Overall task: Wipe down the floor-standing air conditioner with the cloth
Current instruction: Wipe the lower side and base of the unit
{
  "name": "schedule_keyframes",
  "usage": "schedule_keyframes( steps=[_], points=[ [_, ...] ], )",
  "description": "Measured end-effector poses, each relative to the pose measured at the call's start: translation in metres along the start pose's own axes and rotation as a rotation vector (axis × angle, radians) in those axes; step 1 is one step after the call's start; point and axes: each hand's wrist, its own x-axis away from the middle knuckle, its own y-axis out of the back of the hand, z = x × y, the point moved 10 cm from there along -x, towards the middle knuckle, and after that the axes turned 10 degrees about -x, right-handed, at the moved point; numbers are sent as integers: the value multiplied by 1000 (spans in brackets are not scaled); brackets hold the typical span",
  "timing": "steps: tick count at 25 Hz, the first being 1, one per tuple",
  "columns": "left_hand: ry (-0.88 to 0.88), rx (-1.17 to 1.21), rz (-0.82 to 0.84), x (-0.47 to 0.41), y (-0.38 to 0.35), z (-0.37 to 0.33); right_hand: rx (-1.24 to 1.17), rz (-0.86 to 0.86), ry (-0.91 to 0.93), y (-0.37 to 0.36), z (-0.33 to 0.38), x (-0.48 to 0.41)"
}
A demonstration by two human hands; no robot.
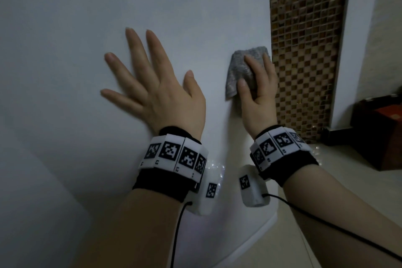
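Observation:
The white floor-standing air conditioner [108, 6] fills the left and middle of the view, its smooth front running down to a rounded base near the floor. My left hand [152, 87] lies flat on that front with fingers spread and straight. A grey folded cloth [239, 69] sits against the panel close to its right edge. My right hand [258, 93] grips the cloth, thumb and fingers curled over it, pressing it to the surface. Both wrists wear black bands with white marker blocks and cables.
A brown and gold mosaic tile strip [304, 45] runs down the wall just right of the unit. A dark reddish box [382, 132] stands on the pale tiled floor [337, 180] at the right.

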Motion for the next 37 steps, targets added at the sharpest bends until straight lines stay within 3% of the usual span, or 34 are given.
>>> schedule_keyframes(
  steps=[3,7,10,14,17,22,26,30,34,37],
  points=[
    [-16,-20,13,1,-1,-1,7,-134,-121,14,-10,-12],
    [-14,-15,22,1,-2,-1,25,-39,-19,7,-5,-7],
    [-17,-12,20,1,-2,-1,15,-155,-143,25,-21,-17],
    [-15,-9,21,2,-2,0,10,-90,-93,22,-22,-10],
    [-14,-6,18,2,-2,0,3,-155,-177,34,-31,-18],
    [-17,1,17,2,-1,2,32,-19,-31,7,-9,-1],
    [-21,26,13,5,0,9,-22,-89,-98,10,-7,-3],
    [-23,33,6,5,1,16,2,40,88,-16,17,17],
    [-30,22,3,5,2,23,-88,-65,-55,-10,11,13],
    [-27,11,3,7,4,28,-17,48,85,-30,25,32]
  ],
)
